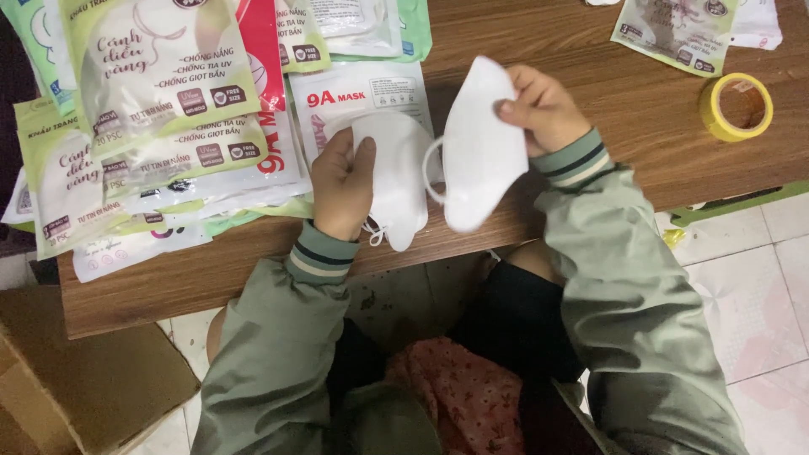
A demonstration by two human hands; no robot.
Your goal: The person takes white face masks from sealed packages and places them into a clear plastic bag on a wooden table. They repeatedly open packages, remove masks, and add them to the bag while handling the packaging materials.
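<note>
A wooden counter (pixel 590 76) fills the upper part of the head view, its near edge running slightly uphill from left to right, with pale floor tiles (pixel 750 295) beyond its right end and a brown cardboard box (pixel 76 371) at lower left. A fanned heap of flat mask packets (pixel 168 126), white and pale green with printed fronts, covers the counter's left half, and one more packet (pixel 674 29) lies apart near the top right corner. At the near edge, the person's two hands work above the wood, in sage-green sleeves with striped cuffs. The right hand (pixel 543 105) pinches the upper corner of a folded white mask (pixel 480 147) between thumb and fingers, holding it clear of the counter; its long axis hangs nearly upright, leaning a little, with the narrow end pointing down toward the counter edge and an ear loop curving off its left side. The left hand (pixel 341 185) is closed around a second white mask (pixel 396 173), which lies just beside the first, its lower tip also pointing down and its loop trailing under the wrist. Judging by the heap of packets and the two loose masks, the handling looks to be under way: both masks are out in the open and in no packet. A roll of yellow tape (pixel 736 105) sits untouched at the right.
</note>
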